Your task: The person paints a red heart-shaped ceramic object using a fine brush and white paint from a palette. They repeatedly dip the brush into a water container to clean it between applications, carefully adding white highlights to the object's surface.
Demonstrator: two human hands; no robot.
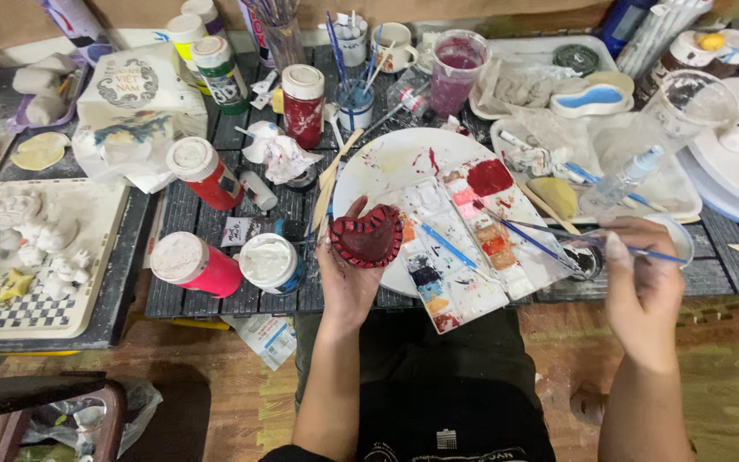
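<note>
Head view: your left hand (348, 278) cups a red heart-shaped dish (367, 237), fingers curled around its dark rim, over the table's near edge. Your right hand (641, 287) pinches a blue-handled brush (549, 248), its tip lying over the palette (464, 248). The palette, a white tray of colour wells, rests tilted on a round white plate (387, 162) just beside the dish. Left of the dish stand a white-lidded jar (269, 263) and a pink bottle (194, 263) lying on its side; a red bottle (205, 174) lies behind them. A tall red jar (304, 104) and a green-labelled bottle (220, 73) stand farther back. A white printed bag (138, 107) with a round dark emblem crowds the left. Unpainted white figurines (32, 227) sit on a tray far left.
</note>
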